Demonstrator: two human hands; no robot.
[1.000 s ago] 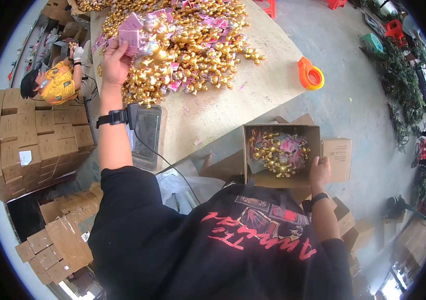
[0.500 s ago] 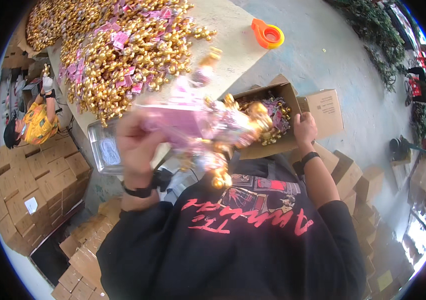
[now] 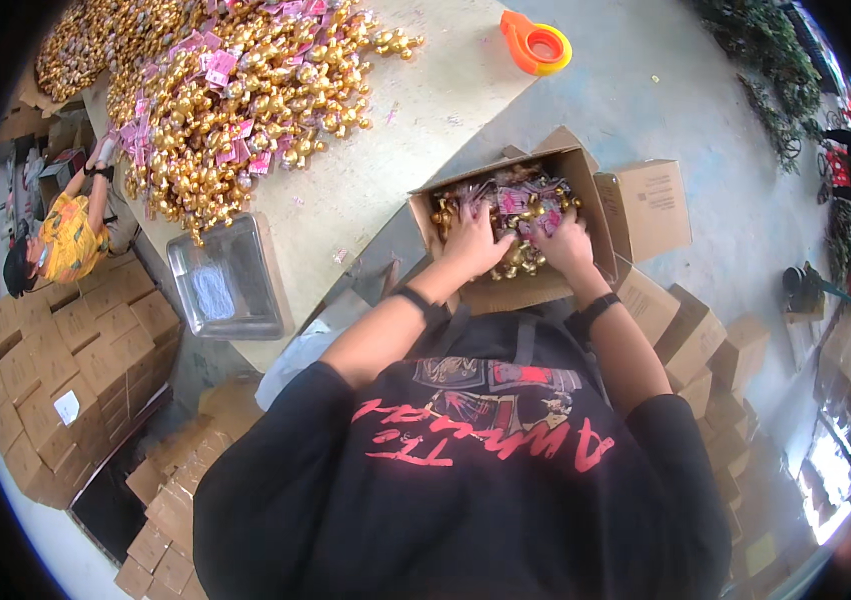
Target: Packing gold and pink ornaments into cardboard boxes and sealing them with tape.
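Observation:
Both hands reach into an open cardboard box point(image 3: 594, 205) that holds a heap of shiny gold ornaments point(image 3: 518, 255) with pink tags. On the left side of the heap lies my left hand point(image 3: 474, 245), open, its thumb apart from the other fingers. Opposite it, my right hand point(image 3: 568, 247) rests on the ornaments by the box's right wall. Its fingers look spread, slightly blurred, with the tips partly hidden among the ornaments. Neither hand appears to grip a single piece. Clear plastic wrapping glints around some of the tags.
A large pile of gold ornaments with pink tags point(image 3: 236, 110) covers the far left of the table point(image 3: 421, 110). A metal tray point(image 3: 276, 290) with pale strings sits at its near edge. An orange-yellow tape dispenser point(image 3: 538, 45) lies beyond. Stacked cartons point(image 3: 76, 370) and a co-worker point(image 3: 71, 235) are left.
My left hand has moved right and down into the box, and the bundle of ornaments it carried is now out of it. My right hand has gone from the box's rim to inside.

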